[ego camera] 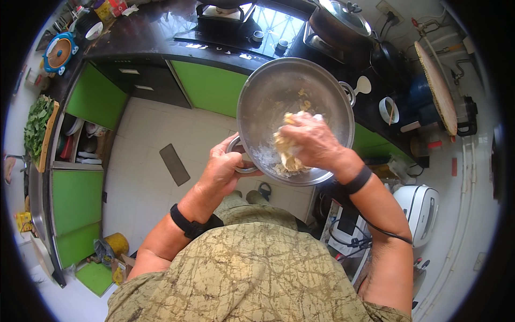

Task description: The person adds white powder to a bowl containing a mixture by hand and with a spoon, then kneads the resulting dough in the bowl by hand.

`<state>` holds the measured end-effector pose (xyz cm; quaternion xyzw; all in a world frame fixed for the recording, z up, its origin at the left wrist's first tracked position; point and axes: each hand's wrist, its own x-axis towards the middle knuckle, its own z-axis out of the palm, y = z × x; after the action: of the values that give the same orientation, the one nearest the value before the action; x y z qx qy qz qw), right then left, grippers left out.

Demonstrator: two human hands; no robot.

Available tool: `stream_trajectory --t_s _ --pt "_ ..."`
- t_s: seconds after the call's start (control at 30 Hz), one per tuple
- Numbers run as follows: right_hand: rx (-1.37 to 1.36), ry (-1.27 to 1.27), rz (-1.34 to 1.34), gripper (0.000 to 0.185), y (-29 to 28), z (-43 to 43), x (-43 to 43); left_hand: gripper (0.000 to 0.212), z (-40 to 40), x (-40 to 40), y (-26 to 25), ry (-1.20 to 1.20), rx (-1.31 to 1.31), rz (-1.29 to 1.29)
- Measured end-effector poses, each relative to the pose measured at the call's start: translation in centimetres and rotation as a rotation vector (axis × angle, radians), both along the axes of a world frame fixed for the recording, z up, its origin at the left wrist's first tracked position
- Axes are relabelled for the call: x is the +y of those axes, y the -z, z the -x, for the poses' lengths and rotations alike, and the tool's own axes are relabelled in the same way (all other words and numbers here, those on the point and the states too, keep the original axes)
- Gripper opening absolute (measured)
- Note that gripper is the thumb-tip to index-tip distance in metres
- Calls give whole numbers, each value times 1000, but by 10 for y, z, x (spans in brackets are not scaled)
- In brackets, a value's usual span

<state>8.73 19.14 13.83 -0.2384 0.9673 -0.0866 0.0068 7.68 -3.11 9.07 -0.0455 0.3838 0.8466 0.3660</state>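
Observation:
A wide metal pan (263,102) with two loop handles is tilted in front of my body, its inside turned toward me. My left hand (227,161) grips the loop handle (233,152) on its left side. Inside the pan, my right hand (312,139) has its fingers closed on a lump of pale yellowish dough (287,155). White flour dusts the metal around the dough, and yellowish bits stick to the pan's upper wall. The fingertips of my right hand are partly hidden by the dough and blurred.
Beyond the pan runs a dark counter with a gas stove (241,36) and a lidded pot (342,24). A white bowl (389,110) and a rice paddle (363,85) lie at right. Leafy greens (38,124) stand left. A white appliance (420,213) is beside my right arm.

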Motion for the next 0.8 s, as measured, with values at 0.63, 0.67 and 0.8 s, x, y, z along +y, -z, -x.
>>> stream_trajectory --t_s 0.63,0.67,0.8 --pt "-194 323 390 42 -21 -10 53 66 8 -6 -3 -57 27 36" --pt "-232 400 373 42 -14 -9 54 65 8 -7 -4 -59 23 35" --pt "-259 465 210 46 18 -7 49 65 8 -9 -6 -65 -3 20"
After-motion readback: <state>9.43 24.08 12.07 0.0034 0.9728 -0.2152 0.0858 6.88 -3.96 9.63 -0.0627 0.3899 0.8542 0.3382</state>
